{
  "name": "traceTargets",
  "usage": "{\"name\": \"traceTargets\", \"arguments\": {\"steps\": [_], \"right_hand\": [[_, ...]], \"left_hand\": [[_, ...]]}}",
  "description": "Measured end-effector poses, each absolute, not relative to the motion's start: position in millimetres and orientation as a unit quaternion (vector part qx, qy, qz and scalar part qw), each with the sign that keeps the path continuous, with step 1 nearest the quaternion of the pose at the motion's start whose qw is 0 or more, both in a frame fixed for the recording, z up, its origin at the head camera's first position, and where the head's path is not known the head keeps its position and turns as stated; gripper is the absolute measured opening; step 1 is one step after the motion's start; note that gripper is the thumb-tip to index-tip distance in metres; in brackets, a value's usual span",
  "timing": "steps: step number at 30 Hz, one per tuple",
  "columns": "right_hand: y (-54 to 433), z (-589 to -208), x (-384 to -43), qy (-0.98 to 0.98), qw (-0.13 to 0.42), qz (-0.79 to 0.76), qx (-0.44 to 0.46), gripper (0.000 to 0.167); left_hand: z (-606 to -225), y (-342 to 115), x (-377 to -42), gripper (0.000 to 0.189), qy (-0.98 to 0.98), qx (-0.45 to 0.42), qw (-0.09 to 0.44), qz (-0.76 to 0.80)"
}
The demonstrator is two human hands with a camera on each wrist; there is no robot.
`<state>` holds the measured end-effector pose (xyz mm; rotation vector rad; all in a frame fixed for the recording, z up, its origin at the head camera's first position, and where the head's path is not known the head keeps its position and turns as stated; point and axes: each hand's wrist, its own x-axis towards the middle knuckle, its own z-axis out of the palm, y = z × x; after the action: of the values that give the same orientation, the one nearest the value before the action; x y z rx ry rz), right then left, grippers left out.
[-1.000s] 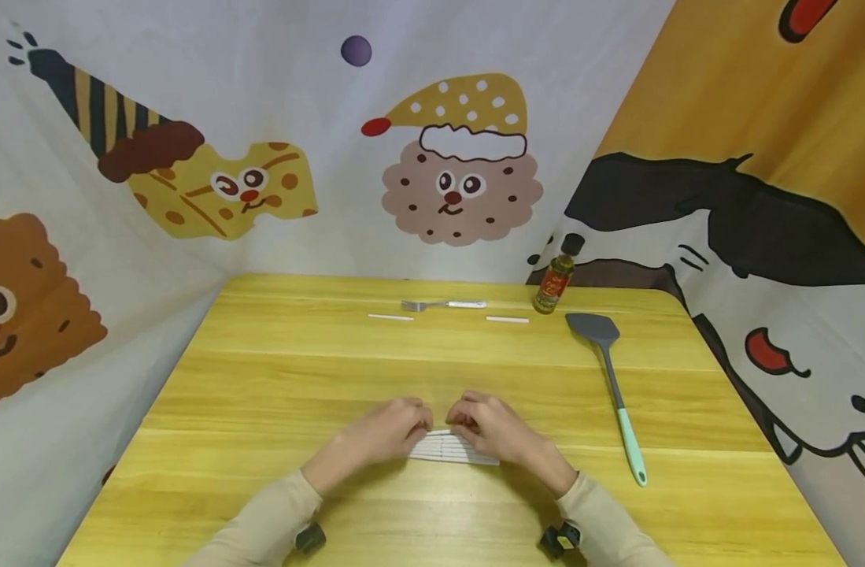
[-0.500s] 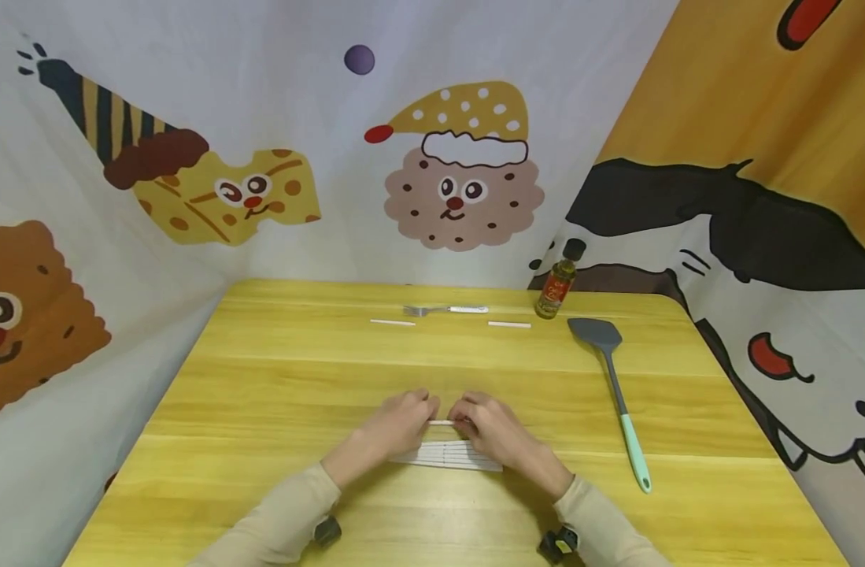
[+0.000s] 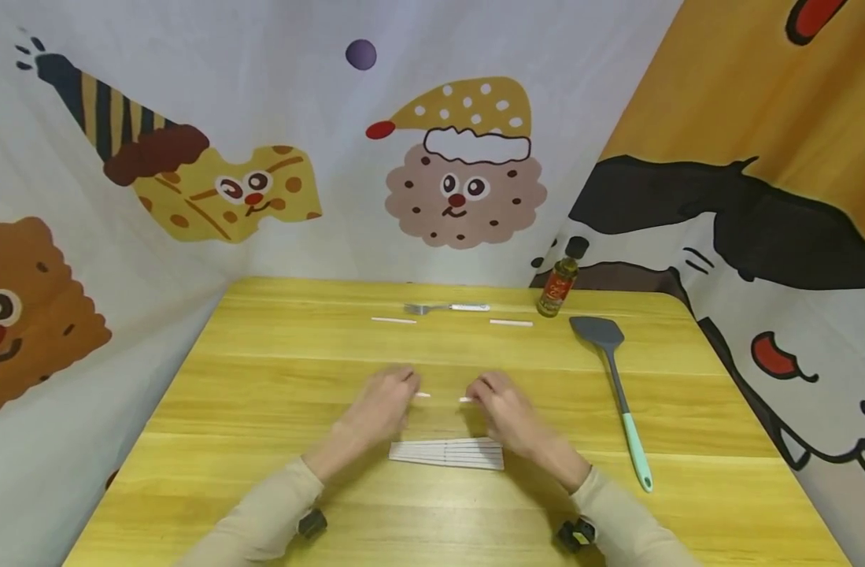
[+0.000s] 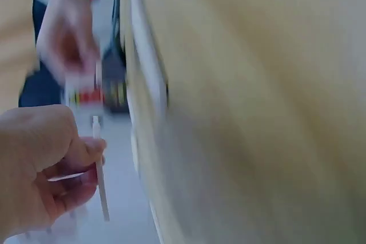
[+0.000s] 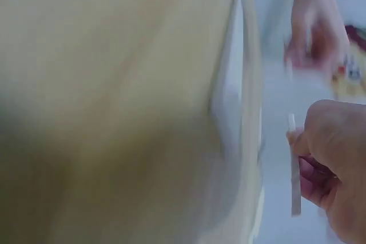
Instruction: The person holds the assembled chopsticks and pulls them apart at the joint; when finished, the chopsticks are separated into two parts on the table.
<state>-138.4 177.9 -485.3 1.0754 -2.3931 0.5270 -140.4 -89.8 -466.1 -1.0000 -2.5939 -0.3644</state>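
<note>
The left hand (image 3: 378, 405) pinches one white stick (image 4: 103, 190), the right hand (image 3: 508, 413) a second stick (image 5: 295, 187). A white lined bundle (image 3: 446, 454) lies on the table (image 3: 248, 409), nearer the head camera than the fingers.

A matt finish is shown by the thin, pinched white sticks (image 4: 103, 192). Wood grain is displayed by the broad yellow tabletop (image 3: 276, 386), grey metal by the slim white-handled fork (image 3: 457, 308).
</note>
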Motion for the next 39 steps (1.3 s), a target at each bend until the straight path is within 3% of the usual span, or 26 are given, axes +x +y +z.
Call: {"name": "traceTargets", "arguments": {"steps": [5,9,24,39], "right_hand": [[226,-474,-156,-0.884,0.278,0.188,0.326,0.021],[248,-463,-175,-0.891,0.273,0.179,0.317,0.014],[249,-451,-237,-0.924,0.196,0.17,0.281,0.005],[234,-476,-277,-0.961,0.091,0.148,0.215,0.008]], "left_hand": [[-455,-144,-158,0.014,-0.93,-0.272,0.182,-0.168],[-445,-166,-175,0.007,-0.928,-0.274,0.18,-0.176],[-441,-147,-242,0.007,-0.938,-0.271,0.098,-0.193],[-472,-142,-275,0.011,-0.954,-0.225,0.023,-0.195]]}}
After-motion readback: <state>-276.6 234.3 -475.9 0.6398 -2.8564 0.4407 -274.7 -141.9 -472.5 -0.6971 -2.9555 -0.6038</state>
